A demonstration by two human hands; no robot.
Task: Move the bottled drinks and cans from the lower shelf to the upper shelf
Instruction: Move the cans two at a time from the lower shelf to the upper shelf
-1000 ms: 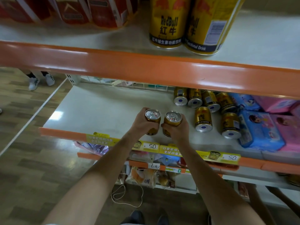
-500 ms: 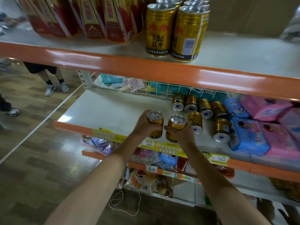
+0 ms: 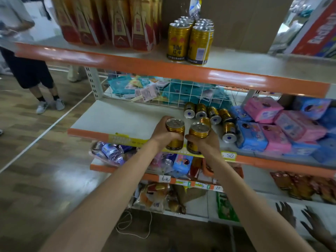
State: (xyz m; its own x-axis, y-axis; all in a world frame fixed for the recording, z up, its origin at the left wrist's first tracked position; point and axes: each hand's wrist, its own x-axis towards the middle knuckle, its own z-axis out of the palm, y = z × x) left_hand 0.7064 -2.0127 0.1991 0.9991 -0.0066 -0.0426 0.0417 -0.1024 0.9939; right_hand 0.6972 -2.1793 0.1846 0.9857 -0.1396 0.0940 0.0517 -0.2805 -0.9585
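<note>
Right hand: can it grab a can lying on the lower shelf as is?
Probably not yet. The right hand grips an upright can; the lying cans sit just beyond it, nothing between, so the way looks free once it's emptied.

Pink packs (image 3: 261, 110), blue packs (image 3: 251, 137); wooden floor (image 3: 36, 179)

A shop: orange-edged shelves (image 3: 181, 70) carry rows of gold cans (image 3: 177, 42) above the hands (image 3: 161, 135), packaged goods (image 3: 276, 128) to their right, and handwritten price tags (image 3: 228, 155) just below.
</note>
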